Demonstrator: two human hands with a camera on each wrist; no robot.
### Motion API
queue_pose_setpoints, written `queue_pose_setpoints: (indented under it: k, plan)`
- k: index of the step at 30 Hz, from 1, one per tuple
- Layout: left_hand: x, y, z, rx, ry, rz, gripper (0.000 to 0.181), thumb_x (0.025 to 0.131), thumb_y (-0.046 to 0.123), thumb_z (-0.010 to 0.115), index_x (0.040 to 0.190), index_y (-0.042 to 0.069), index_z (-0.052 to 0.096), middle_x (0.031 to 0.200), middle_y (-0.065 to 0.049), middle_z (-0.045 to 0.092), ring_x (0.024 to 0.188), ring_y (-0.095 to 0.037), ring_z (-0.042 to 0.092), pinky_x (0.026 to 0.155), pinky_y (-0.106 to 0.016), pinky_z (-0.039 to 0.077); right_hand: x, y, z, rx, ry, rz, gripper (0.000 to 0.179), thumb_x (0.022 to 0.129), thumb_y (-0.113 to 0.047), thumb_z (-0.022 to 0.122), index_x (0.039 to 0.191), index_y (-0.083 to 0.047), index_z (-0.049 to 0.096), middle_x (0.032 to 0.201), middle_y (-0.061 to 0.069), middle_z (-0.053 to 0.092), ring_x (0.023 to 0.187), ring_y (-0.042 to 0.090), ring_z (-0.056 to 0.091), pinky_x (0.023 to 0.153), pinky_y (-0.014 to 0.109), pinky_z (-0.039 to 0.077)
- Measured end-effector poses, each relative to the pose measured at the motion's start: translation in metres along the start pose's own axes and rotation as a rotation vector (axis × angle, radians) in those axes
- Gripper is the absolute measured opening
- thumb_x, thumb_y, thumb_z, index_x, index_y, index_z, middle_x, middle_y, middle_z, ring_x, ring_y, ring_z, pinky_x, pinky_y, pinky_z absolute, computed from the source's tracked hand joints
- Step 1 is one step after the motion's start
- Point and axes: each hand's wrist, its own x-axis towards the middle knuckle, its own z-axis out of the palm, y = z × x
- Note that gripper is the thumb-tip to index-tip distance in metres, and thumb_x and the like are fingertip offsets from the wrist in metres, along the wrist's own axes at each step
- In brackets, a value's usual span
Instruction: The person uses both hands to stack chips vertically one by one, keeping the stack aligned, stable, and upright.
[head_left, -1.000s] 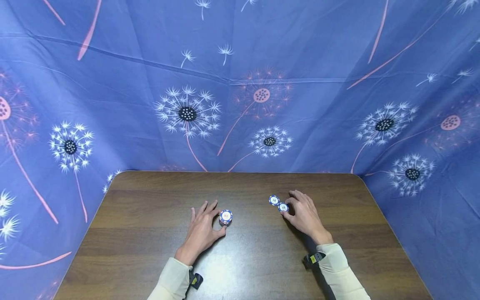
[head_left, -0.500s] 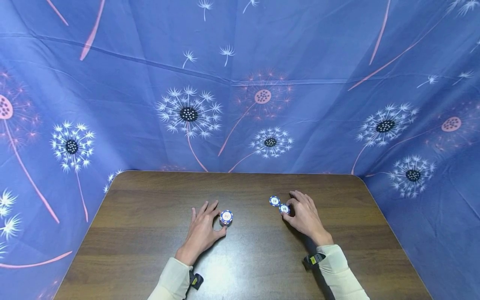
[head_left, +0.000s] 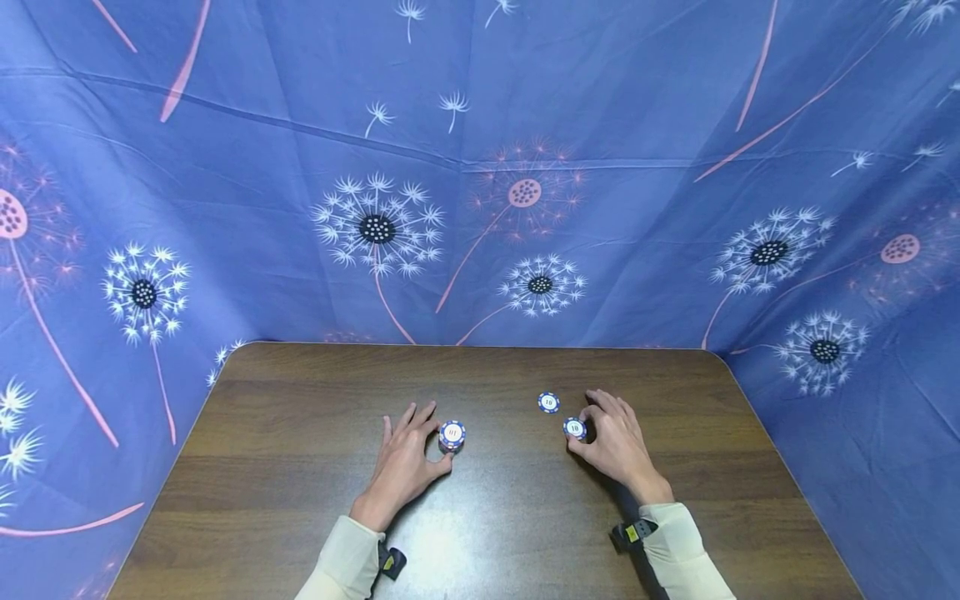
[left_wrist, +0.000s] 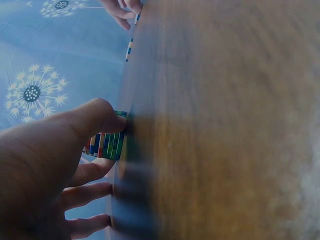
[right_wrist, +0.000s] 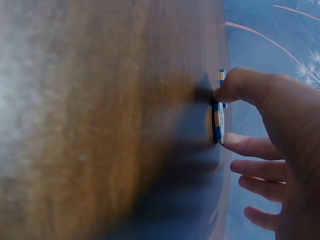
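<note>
In the head view my left hand (head_left: 402,462) holds a stack of poker chips (head_left: 452,434) between thumb and index finger, its other fingers spread on the table. The left wrist view shows green, blue and red edges in that stack (left_wrist: 107,145); its top chip is blue and white. Over on the right, my right hand (head_left: 618,442) pinches a single blue-and-white poker chip (head_left: 574,428) marked 10 by its rim. A second such chip (head_left: 548,402) lies flat, apart from it, farther back and to the left.
A brown wooden table (head_left: 495,525) carries everything. Blue cloth (head_left: 637,192) with dandelion prints hangs along the table's back and both sides. Each wrist wears a black strapped device (head_left: 632,533).
My right hand has drawn its chip toward me and slightly right, so a gap now separates it from the other chip it was touching. The left hand and stack stay put.
</note>
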Motion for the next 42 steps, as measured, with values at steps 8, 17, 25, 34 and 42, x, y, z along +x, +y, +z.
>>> queue_pose_setpoints:
  k: [8,17,25,34,42]
  plan:
    - [0.0,0.001,0.0,-0.003,-0.009,-0.006,0.048,0.081,0.031,0.09,0.121,0.007,0.078,0.156,-0.014,0.059,0.15,-0.045,0.046,0.116,-0.082,0.022,-0.012,-0.003,-0.001,0.018,-0.003,0.019,0.033,0.073,-0.027,0.087,0.088,-0.004,0.07,0.139,0.029,0.065,0.136,0.049,0.057,0.114,0.068,0.038]
    - [0.0,0.001,-0.001,-0.001,-0.011,-0.009,0.049,0.081,0.032,0.09,0.121,0.007,0.078,0.156,-0.014,0.059,0.15,-0.045,0.046,0.117,-0.082,0.022,-0.024,-0.012,-0.003,0.016,0.012,-0.003,0.033,0.071,-0.028,0.088,0.086,-0.006,0.068,0.137,0.028,0.067,0.134,0.049,0.059,0.111,0.068,0.042]
    - [0.0,0.001,0.0,-0.004,-0.007,-0.007,0.048,0.081,0.031,0.09,0.12,0.007,0.078,0.155,-0.014,0.059,0.149,-0.046,0.046,0.117,-0.082,0.021,-0.032,-0.021,-0.004,0.032,-0.002,-0.001,0.033,0.07,-0.028,0.09,0.086,-0.009,0.069,0.139,0.027,0.066,0.135,0.049,0.059,0.113,0.068,0.04]
    - [-0.001,0.0,0.001,-0.018,-0.001,0.0,0.045,0.08,0.03,0.09,0.118,0.008,0.078,0.155,-0.015,0.059,0.149,-0.047,0.046,0.116,-0.083,0.021,-0.038,-0.027,-0.006,0.044,0.005,-0.001,0.031,0.069,-0.026,0.091,0.084,-0.012,0.067,0.14,0.026,0.066,0.134,0.048,0.059,0.112,0.069,0.039]
    - [-0.001,0.0,0.0,-0.027,0.0,-0.005,0.045,0.081,0.03,0.09,0.118,0.009,0.078,0.156,-0.015,0.059,0.149,-0.047,0.046,0.117,-0.083,0.02,-0.038,-0.039,-0.004,0.066,-0.006,-0.037,0.031,0.068,-0.03,0.091,0.083,-0.017,0.067,0.138,0.023,0.068,0.132,0.046,0.062,0.11,0.068,0.043]
